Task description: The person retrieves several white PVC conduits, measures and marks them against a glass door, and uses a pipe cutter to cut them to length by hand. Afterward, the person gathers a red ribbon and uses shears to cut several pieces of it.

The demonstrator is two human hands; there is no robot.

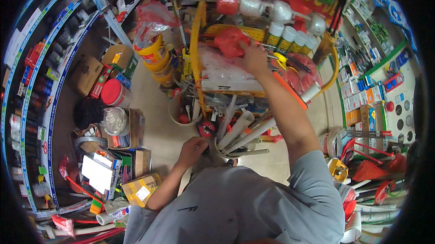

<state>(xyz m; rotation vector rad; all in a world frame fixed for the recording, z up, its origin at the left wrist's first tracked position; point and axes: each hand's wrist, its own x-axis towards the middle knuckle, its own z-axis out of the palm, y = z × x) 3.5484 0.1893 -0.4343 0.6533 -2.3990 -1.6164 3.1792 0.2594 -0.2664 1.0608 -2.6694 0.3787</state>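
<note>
My right hand reaches over the upper shelf of a yellow metal rack. Its fingers close on the right side of a red plastic bag, whose contents are hidden. Beneath the bag lies clear plastic wrapping. Just right of the hand are a yellow-handled tool and several spray cans. Low in front of my body, my left hand has curled fingers near a red-and-black round object. Something small and dark shows at its fingertips, but a hold is not clear.
A bucket of white plastic pipes stands close before me. Stacked yellow buckets are left of the rack. An orange-edged long tool slants below my right forearm. Cartons crowd the left floor, and stocked shelves line both sides.
</note>
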